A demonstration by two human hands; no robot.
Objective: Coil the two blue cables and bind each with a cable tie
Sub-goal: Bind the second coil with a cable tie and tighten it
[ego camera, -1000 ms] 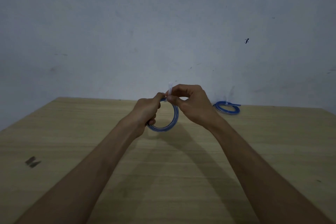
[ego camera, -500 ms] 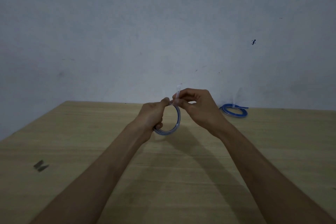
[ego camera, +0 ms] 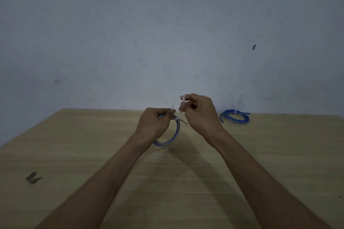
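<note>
Left hand [ego camera: 155, 123] clamped on the blue coil [ego camera: 174, 136] held above the table [ego camera: 93, 145] — right hand [ego camera: 200, 112] just beside, fingertips pinched on the white cable tie [ego camera: 183, 100], tail pointing up, ready for pulling away from the coil.

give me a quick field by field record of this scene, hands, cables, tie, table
left hand: gripping the top of the held coil
right hand: pinching the white cable tie tail, pointing upward
held coil: blue cable, looped, raised above the table, between both hands
tie state: wrapped at the coil's top; how tight cannot be told
second coil: blue, lying on the table far right near the wall, a white tie on it
table: light wood, small dark mark at near left
</note>
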